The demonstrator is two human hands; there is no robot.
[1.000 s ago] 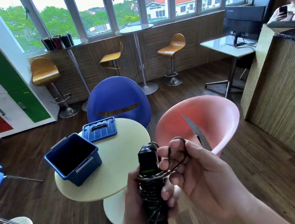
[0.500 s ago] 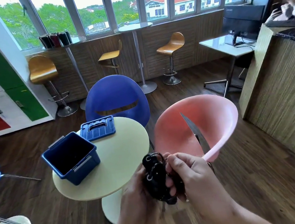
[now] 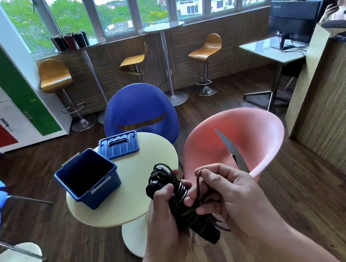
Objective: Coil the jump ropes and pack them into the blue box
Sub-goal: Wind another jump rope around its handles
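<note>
Rope (image 3: 184,209): black jump rope, handles bundled together with cord wound around them, held in the air in front of the table (image 3: 133,203), at its near right edge, tilted with its top end toward the box.

Left hand (image 3: 167,220): fingers curled closed around the middle of the bundle, thumb laid across the wound cord; firm grasp on the rope.

Right hand (image 3: 227,192): partly closed, thumb and fingers pinching a loose loop of cord just beside the bundle; a few strands trail below the hand.

Box (image 3: 88,178): blue, open, on the table's left side, well apart from the rope. Interior dark; contents cannot be told.

Lid (image 3: 119,145): blue, flat on the table behind the box, at the far edge, just beside the box's back corner.

Table: round, pale yellow, on a single pedestal.

Pink chair (image 3: 254,132): right of the table, behind the right hand.

Blue chair (image 3: 138,111): behind the table, past the lid.
</note>
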